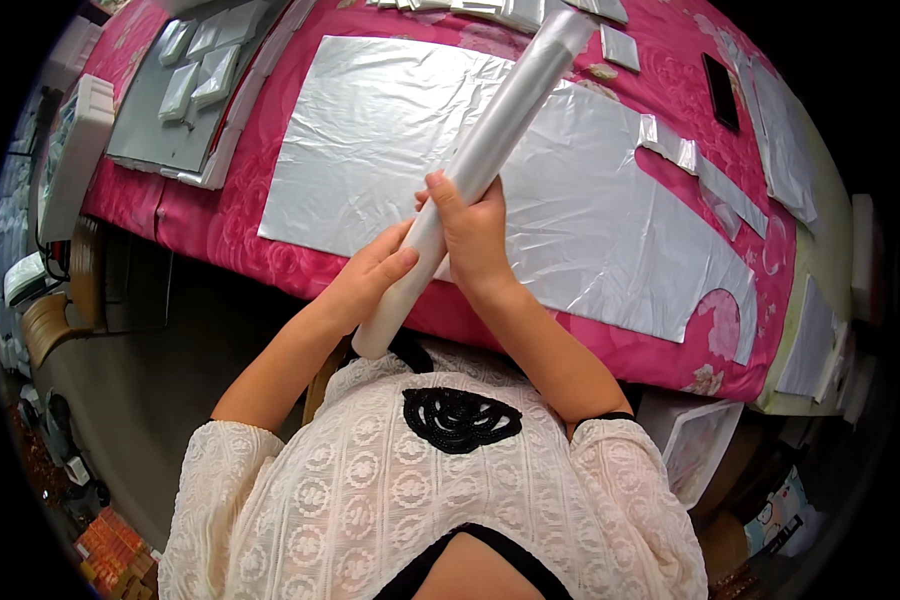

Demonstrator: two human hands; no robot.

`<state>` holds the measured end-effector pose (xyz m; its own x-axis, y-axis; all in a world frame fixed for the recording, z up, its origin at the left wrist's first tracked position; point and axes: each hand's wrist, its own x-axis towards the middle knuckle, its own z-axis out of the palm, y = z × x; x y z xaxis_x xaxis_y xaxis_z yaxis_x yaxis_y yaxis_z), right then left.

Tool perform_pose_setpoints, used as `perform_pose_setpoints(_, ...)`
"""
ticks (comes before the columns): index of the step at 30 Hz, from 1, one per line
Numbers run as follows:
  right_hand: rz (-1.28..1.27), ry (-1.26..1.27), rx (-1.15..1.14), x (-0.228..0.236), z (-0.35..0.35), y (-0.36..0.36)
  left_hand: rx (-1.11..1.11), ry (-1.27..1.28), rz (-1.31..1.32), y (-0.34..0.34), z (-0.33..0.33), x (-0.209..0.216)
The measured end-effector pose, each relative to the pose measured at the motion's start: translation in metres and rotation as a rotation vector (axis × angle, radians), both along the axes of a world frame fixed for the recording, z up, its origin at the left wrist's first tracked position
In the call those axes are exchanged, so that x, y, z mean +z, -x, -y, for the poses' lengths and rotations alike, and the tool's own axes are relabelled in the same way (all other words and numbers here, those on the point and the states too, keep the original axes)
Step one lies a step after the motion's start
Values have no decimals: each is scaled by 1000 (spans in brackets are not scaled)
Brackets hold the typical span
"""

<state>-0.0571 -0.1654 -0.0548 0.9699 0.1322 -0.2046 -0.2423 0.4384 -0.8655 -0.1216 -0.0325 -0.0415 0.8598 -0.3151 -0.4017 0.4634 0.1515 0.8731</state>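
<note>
A long roll of translucent plastic film (pixel 510 110) slants across the middle, its near end close to my body and its far end over the table. My left hand (pixel 375 270) wraps round the lower part of the roll. Higher up, my right hand (pixel 472 225) grips it with the thumb on top. Beneath the roll lies a large silvery plastic sheet (pixel 340 120), flat and slightly wrinkled, with curved cut-outs along its right part. A folded silvery strip (pixel 732 190) rests at the sheet's right edge.
The table wears a pink floral cloth (pixel 220 210). Several small packets (pixel 215 75) sit on a grey board (pixel 140 125) at the far left. A black phone (pixel 720 92) and more plastic sheets (pixel 785 150) lie at the far right. A wooden chair (pixel 55 325) stands left.
</note>
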Motion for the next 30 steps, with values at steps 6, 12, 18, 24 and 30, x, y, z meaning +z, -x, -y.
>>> perform_pose_setpoints(6, -96, -17, -64, -19, 7, -18, -55, -247, -62, 22, -7, -24)
perform_pose_setpoints(12, 16, 82, -279, -30, 86, -101, -219, 103, -360, 49, -33, -29)
perform_pose_setpoints(18, -74, 547, 206, -13, 127, -117, -203, 116, -438, 70, -39, -36)
perform_pose_setpoints(24, -122, 719, 556, -14, 121, -114, -143, -255, -379, 77, -30, -30)
perform_pose_setpoints(30, -48, 644, 708, -11, 115, -114, -149, -444, -202, 82, -30, -32)
